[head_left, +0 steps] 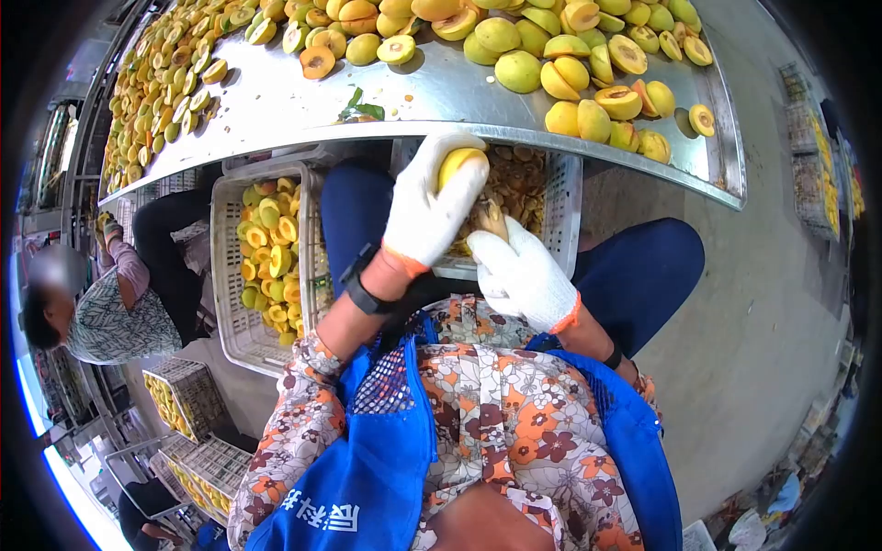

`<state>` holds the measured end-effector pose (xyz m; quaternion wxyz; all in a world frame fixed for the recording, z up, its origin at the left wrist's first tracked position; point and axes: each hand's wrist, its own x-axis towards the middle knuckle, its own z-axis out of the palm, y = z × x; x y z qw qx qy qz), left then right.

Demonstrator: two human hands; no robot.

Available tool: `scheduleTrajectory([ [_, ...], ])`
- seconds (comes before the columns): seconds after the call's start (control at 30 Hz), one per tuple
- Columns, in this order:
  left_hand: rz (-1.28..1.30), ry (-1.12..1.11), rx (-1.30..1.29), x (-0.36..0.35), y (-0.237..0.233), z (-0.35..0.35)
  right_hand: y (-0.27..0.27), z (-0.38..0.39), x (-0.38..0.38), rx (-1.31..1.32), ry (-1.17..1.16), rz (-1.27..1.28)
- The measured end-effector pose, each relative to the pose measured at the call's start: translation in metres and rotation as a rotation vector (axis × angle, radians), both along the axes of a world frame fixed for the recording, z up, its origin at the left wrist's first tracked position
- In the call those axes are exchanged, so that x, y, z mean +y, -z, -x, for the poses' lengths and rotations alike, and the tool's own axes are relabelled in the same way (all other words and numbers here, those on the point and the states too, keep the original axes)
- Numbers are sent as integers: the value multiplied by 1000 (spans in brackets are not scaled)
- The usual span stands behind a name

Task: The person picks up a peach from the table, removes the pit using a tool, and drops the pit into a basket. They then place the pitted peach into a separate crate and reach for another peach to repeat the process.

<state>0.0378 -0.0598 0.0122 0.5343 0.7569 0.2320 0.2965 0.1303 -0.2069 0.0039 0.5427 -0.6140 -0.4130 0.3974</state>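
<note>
My left hand (427,197), in a white knit glove with an orange cuff, is closed around a yellow fruit (459,166) just below the metal table's front edge. My right hand (528,275), gloved the same way, grips a small tool (493,219) with a brownish end pointing up toward the fruit; its exact shape is hard to make out. Beneath both hands, between my knees, sits a crate (562,197) with brown and yellowish pieces in it. Halved and whole yellow-green fruit (519,72) lies on the metal table (441,99) beyond.
A white crate (220,275) of halved fruit stands beside my left leg. A co-worker (119,303) sits at the far left. More filled crates (188,395) stand at lower left, and others (808,174) at far right. Green leaves (361,108) lie near the table edge.
</note>
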Motion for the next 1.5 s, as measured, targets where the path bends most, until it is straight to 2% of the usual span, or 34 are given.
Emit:
scheduleTrajectory([
  [0.03, 214, 91, 60, 11, -4, 2, -14, 3, -2, 853, -12, 354],
  [0.1, 527, 282, 92, 29, -3, 6, -15, 3, -2, 891, -37, 311],
  [0.17, 311, 90, 93, 10, -1, 3, -18, -3, -2, 913, -72, 335],
  [0.2, 299, 27, 68, 6, 10, 2, -13, -5, -4, 987, -86, 341],
  [0.23, 338, -17, 84, 1, 9, 3, -10, -2, -3, 986, -97, 339],
  [0.3, 229, -77, 113, -1, 16, -1, -3, 7, -3, 768, -13, 370],
  [0.33, 315, -56, 123, 0, 16, 1, 8, 11, -3, 438, -48, 272],
  [0.37, 317, -60, 118, -1, 15, 1, 10, 8, -5, 433, -52, 275],
  [0.43, 116, -103, 89, -6, 10, 1, -8, 5, -2, 773, -51, 345],
  [0.47, 114, -108, 91, -9, 8, 2, -12, 4, -1, 774, -57, 346],
  [0.53, -213, -172, 36, -14, 5, -1, -17, 3, 1, 894, -60, 343],
  [0.63, -142, -99, 127, -10, -2, -1, -8, 2, -3, 932, -92, 357],
  [0.67, 101, -9, 135, -2, -4, 1, -7, 2, -3, 935, -89, 360],
  [0.7, 127, 0, 149, 1, 0, 1, -5, 2, -4, 936, -102, 341],
  [0.77, -116, -67, 29, -3, 5, -3, -5, 2, -4, 943, -99, 319],
  [0.9, -269, -114, -19, -5, 13, -6, -5, -2, -1, 936, -85, 356],
  [0.97, 111, 5, 223, -2, 6, 0, -4, 1, -5, 1005, -103, 385],
  [1.03, 26, 11, 207, -6, 10, -1, -3, 2, -5, 1008, -84, 402],
  [1.1, -348, -124, 26, -13, 18, -3, -3, 2, -4, 910, -61, 349],
  [1.13, -366, -114, 53, -13, 18, -2, 0, 3, -6, 913, -58, 348],
  [1.17, -366, -111, 51, -11, 16, -1, 3, 2, -7, 1007, -86, 362],
  [1.23, 71, 72, 340, -1, 8, 1, 5, 0, -8, 1097, -117, 377],
  [1.27, 219, 95, 276, 7, 25, 4, 4, 1, -8, 1028, -107, 385],
  [1.3, 223, 90, 281, 2, 24, 7, 3, 2, -8, 965, -97, 391],
  [1.4, -133, -45, 168, -11, 23, 0, 5, -1, -5, 992, -101, 396],
  [1.43, -124, -39, 172, -11, 24, 2, 5, 1, -8, 1016, -102, 407],
  [1.5, 164, 11, 261, -3, 21, 1, 5, 2, -9, 1005, -93, 379],
])
